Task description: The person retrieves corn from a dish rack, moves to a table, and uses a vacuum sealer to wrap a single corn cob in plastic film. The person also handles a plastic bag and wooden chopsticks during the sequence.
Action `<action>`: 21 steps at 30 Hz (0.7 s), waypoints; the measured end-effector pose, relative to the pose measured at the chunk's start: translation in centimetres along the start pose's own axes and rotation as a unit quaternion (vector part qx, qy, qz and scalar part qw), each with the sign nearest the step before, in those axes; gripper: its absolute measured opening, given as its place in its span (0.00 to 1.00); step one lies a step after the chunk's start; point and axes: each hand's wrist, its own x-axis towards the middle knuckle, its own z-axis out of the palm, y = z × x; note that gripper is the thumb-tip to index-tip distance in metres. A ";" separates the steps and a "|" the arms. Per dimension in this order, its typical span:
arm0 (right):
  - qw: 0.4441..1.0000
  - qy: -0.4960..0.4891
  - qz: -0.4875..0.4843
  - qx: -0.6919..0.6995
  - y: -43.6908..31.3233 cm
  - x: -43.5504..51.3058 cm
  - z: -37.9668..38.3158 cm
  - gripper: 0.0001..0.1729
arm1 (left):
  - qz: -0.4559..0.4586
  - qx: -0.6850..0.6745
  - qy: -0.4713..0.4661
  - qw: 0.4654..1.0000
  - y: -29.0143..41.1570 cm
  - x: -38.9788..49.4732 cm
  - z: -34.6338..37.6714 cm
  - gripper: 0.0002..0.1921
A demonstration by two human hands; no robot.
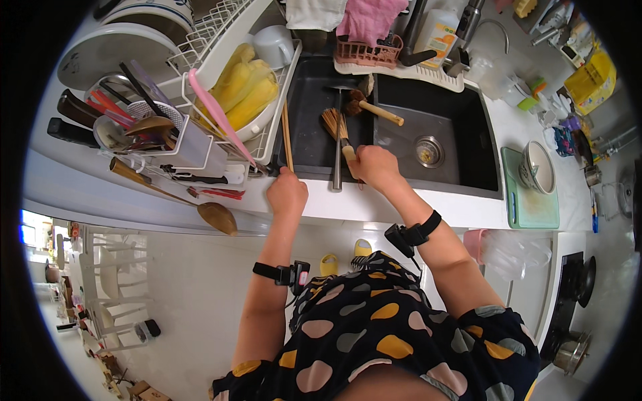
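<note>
My left hand (287,193) is closed around the near ends of a pair of wooden chopsticks (287,135), at the left side of a dark double-bowl sink (431,188). In my right hand (376,168) is the pale handle of a bamboo pot-scrubbing whisk (333,123), its bristles pointing away from me over the left bowl. Just left of that hand, a long-handled metal turner (337,170) lies across the sink's front rim. A brown-headed scrubbing brush with a wooden handle (382,113) rests across the divider between the bowls.
A white dish rack (266,135) stands left, with a bowl of corn (246,95) and a utensil holder (193,140). A brass-coloured ladle (216,218) overhangs the counter edge. On the right, a patterned bowl (536,168) sits on a green cutting board (534,215). Behind the sink stands a bottle (436,37).
</note>
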 end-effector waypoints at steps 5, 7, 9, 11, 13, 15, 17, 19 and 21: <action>1.000 0.019 0.018 0.011 0.3 -0.9 -0.3 0.14 | -0.003 -0.026 -0.016 1.000 0.4 0.0 -1.1 0.13; 0.999 0.021 0.025 0.013 0.5 -1.5 -0.5 0.14 | -0.002 -0.063 -0.046 0.997 0.8 -1.3 -1.9 0.13; 0.999 0.023 0.036 0.017 0.6 -2.3 -0.5 0.14 | 0.005 -0.097 -0.072 0.993 1.0 -3.2 -2.8 0.12; 0.998 0.028 0.056 0.021 0.8 -3.2 -0.6 0.14 | 0.023 -0.130 -0.086 0.988 1.1 -5.4 -3.6 0.11; 0.995 0.065 0.061 0.039 0.8 -4.3 -0.3 0.13 | 0.047 -0.193 -0.094 0.976 0.9 -6.9 -4.1 0.11; 0.992 0.100 0.063 0.053 0.8 -5.0 0.3 0.12 | 0.070 -0.255 -0.106 0.959 0.6 -7.9 -4.3 0.11; 0.986 0.140 0.063 0.066 0.7 -5.2 1.2 0.12 | 0.076 -0.311 -0.112 0.941 0.4 -8.4 -3.9 0.10; 0.979 0.196 0.036 0.051 0.3 -4.7 2.2 0.14 | 0.101 -0.329 -0.097 0.934 0.2 -8.2 -3.4 0.10; 0.975 0.220 0.018 0.019 -0.3 -3.9 2.9 0.17 | 0.117 -0.340 -0.078 0.930 0.0 -8.2 -2.9 0.10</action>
